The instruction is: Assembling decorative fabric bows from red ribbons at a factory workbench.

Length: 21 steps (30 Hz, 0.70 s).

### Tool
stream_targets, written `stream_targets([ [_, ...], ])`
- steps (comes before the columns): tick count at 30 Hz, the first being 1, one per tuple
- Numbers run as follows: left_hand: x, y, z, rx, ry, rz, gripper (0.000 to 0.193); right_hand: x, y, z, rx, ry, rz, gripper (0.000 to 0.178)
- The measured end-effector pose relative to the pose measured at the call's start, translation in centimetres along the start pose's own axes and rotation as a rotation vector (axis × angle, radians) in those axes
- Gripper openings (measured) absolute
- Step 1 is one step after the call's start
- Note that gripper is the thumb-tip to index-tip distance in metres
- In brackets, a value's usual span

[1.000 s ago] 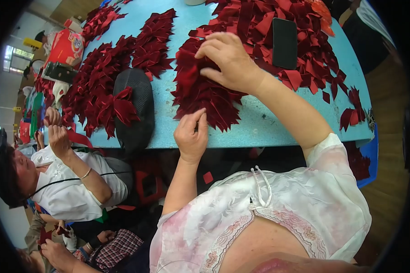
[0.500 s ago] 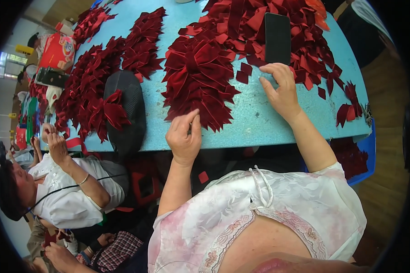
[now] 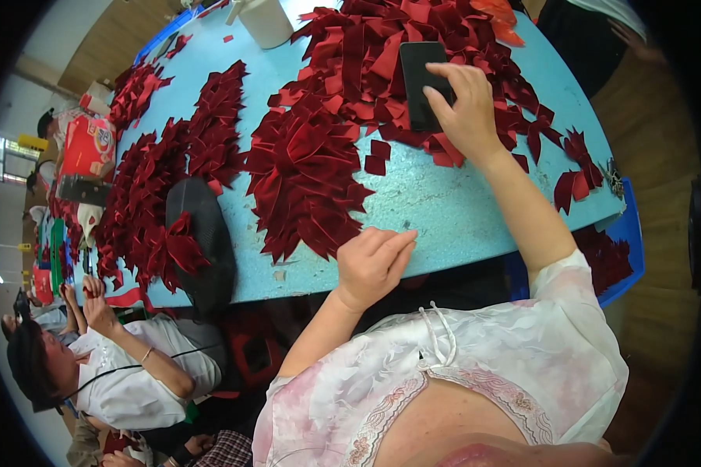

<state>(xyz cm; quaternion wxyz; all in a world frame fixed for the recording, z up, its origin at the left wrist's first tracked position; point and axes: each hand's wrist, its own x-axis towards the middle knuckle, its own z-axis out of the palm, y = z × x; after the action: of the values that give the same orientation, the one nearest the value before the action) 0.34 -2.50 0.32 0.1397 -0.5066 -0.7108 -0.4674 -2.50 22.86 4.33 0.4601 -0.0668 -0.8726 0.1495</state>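
A dark smartphone lies on a heap of dark red velvet ribbon pieces on the pale blue table. My right hand is over the phone's right side, thumb and fingers apart, with nothing held. Close to the table's front edge, my left hand is curled with its fingers together; nothing shows in it. Left of it lies a thick overlapping stack of red velvet bows. Two small red squares lie between that stack and the phone.
More bow rows and a black mesh-covered object lie to the left. A whitish container stands at the back. Small scissors-like metal tools lie at the right edge, above a blue bin. A co-worker sits at left.
My right hand has moved from below the phone up over it. My left hand has left the bow stack and moved right. The view has shifted, showing the whitish container more fully.
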Motion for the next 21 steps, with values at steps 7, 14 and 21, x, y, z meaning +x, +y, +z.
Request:
stream_targets([
  [7,0.2,-0.3,1.5,-0.010,-0.069,0.038,0.020,6.7,2.4,5.8,-0.149,-0.127,-0.243,0.024],
  [14,0.3,-0.6,1.4,-0.070,-0.061,0.003,0.023,11.4,2.5,12.9,-0.443,-0.461,0.014,0.022],
  [21,0.7,-0.9,1.5,-0.138,-0.045,-0.008,0.021,14.3,7.3,18.0,0.360,-0.196,0.449,0.042],
])
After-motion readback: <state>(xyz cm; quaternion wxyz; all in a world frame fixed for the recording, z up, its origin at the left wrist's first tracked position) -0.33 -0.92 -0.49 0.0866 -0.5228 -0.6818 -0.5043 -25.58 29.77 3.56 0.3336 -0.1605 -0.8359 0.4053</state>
